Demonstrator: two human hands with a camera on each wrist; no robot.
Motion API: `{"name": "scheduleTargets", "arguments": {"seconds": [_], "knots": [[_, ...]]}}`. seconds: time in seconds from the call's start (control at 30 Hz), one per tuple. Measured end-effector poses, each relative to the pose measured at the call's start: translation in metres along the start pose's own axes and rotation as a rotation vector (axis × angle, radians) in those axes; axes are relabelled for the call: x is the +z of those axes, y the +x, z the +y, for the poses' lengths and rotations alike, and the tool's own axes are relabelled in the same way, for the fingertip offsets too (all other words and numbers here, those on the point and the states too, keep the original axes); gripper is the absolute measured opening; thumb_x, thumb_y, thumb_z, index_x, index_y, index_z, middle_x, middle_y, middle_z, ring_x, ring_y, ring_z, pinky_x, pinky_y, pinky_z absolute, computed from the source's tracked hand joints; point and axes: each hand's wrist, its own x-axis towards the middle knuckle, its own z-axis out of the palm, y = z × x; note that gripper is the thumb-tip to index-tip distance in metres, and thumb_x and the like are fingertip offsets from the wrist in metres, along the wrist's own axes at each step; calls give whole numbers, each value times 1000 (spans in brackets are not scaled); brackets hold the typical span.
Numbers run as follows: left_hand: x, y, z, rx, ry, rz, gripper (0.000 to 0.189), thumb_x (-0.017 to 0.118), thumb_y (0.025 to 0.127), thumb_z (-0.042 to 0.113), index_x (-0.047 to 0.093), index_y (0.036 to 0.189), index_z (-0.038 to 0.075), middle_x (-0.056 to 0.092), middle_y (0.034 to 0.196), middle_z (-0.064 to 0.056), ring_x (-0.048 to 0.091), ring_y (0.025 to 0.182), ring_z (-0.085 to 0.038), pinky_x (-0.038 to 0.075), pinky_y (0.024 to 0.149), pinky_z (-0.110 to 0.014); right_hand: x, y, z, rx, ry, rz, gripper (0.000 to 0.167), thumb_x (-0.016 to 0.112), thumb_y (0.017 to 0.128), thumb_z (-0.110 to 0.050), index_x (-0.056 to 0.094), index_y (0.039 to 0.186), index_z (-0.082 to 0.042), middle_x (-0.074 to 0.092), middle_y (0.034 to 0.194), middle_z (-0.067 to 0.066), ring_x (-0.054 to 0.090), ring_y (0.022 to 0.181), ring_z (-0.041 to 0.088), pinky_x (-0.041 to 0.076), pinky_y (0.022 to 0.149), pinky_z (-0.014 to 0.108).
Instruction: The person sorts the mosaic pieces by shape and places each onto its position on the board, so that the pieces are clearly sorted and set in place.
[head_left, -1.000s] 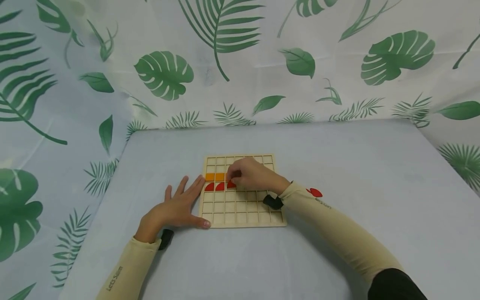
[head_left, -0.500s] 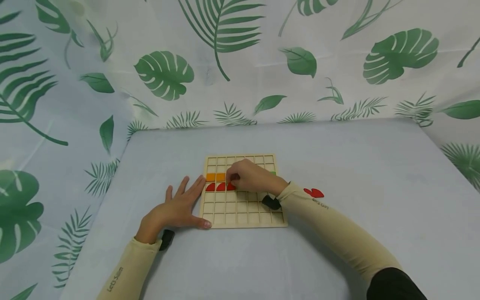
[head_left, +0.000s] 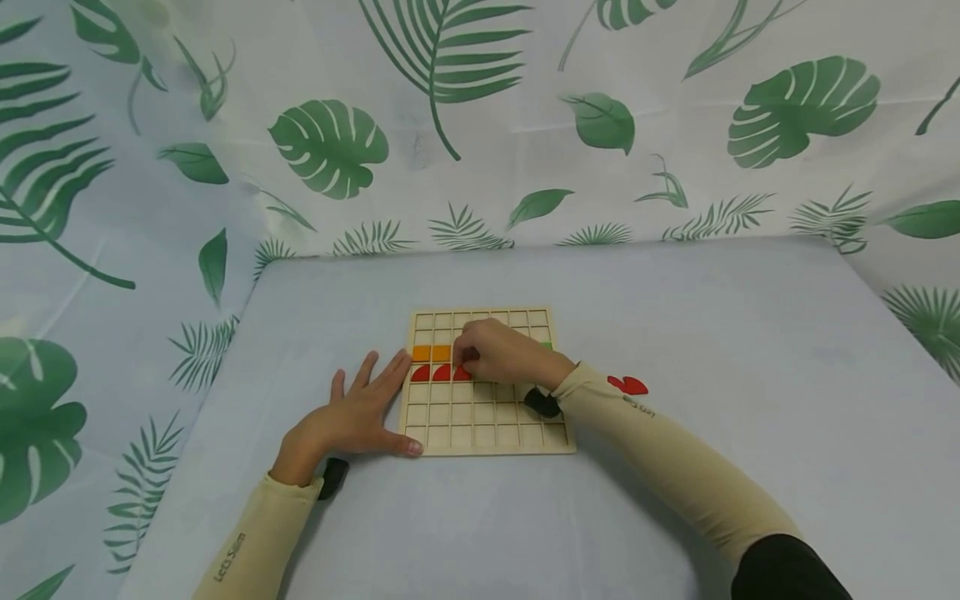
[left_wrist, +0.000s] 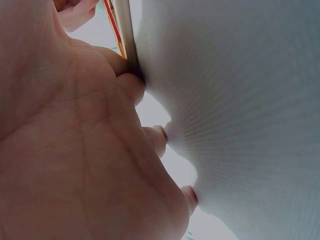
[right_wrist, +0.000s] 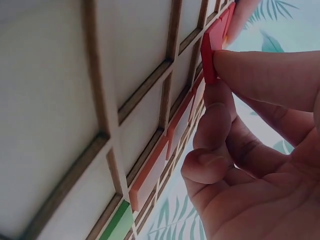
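A wooden grid board [head_left: 487, 437] lies flat on the table. My left hand [head_left: 356, 417] is spread beside its left side, with fingertips and thumb touching the edge. My right hand [head_left: 506, 350] is over the board and pinches a red rounded piece [right_wrist: 211, 50] between thumb and index finger. In the head view that piece is partly hidden by the fingers, in line with two red pieces [head_left: 441, 373] to its left. Behind them sit two orange square pieces [head_left: 422, 353]. A green piece [right_wrist: 118, 221] lies in the grid; the right hand covers much of that row in the head view.
Two red pieces [head_left: 635, 386] lie on the grey-white table [head_left: 465, 525] right of the board, near the right sleeve [head_left: 660, 442]. A leaf-patterned cloth [head_left: 480, 167] hangs behind and to the left. A black wrist camera [head_left: 542, 403] sits over the board's right part.
The red piece in my right hand has come down level with the other two red pieces. The right hand has shifted very slightly; the left hand stays at the board's edge.
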Motion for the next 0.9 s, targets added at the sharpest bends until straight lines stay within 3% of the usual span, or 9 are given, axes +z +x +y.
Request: {"name": "scheduleTargets", "arguments": {"seconds": [0.6,0.9], "knots": [[0,0,0,-4,-6,1,136,89,78,63,8,174,11,4,180,-7,-10,162,-44,-10,117,-77,1,-4,5,20,-32,2,10,74,95,5,80,99,-1,74,96,9,63,86,16,55,80,29],[0,0,0,-6,-7,-2,136,89,78,64,8,174,11,3,180,-8,-11,162,-44,-11,117,-77,-8,-17,7,76,51,110,13,69,96,3,80,101,-2,74,98,5,65,89,19,55,85,39]]}}
